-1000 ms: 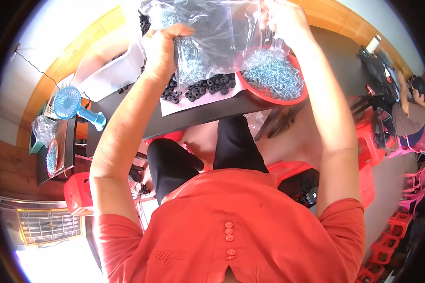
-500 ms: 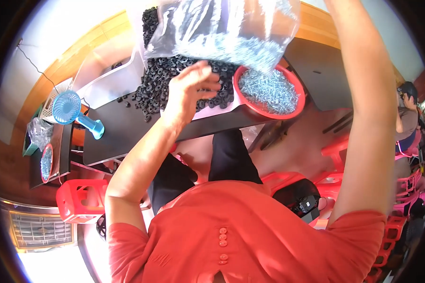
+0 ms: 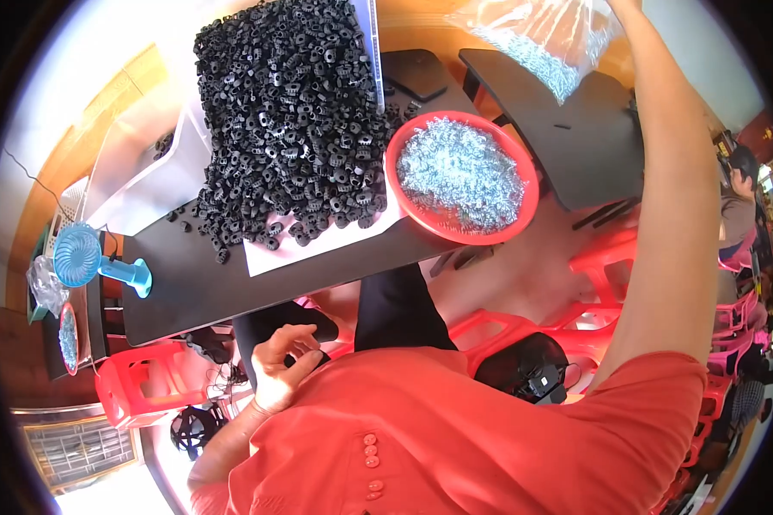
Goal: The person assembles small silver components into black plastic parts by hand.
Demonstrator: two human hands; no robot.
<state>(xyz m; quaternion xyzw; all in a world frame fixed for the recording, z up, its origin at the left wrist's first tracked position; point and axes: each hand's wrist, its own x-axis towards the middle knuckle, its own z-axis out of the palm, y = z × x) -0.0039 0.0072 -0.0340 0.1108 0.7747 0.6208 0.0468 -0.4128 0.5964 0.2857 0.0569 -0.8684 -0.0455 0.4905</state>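
My right hand is at the top edge, mostly cut off, gripping a clear plastic bag. Small silvery pieces fill the bag's lower corner, which hangs over the far right table. My left hand is low near my lap, fingers loosely curled with thumb apart, nothing visible in it. On the near table lies a large heap of small black plastic pieces with holes, like cord locks. To its right, a red bowl holds a mound of small silvery pieces that look like metal springs.
A blue fan stands on the left of the black table, before a translucent bin. Another dark table stands at far right. Red stools are around me. A person sits at right.
The bag has swung up and right, away from the heap and bowl, uncovering both. My left hand has drawn back from the black pieces toward my lap. The view has shifted.
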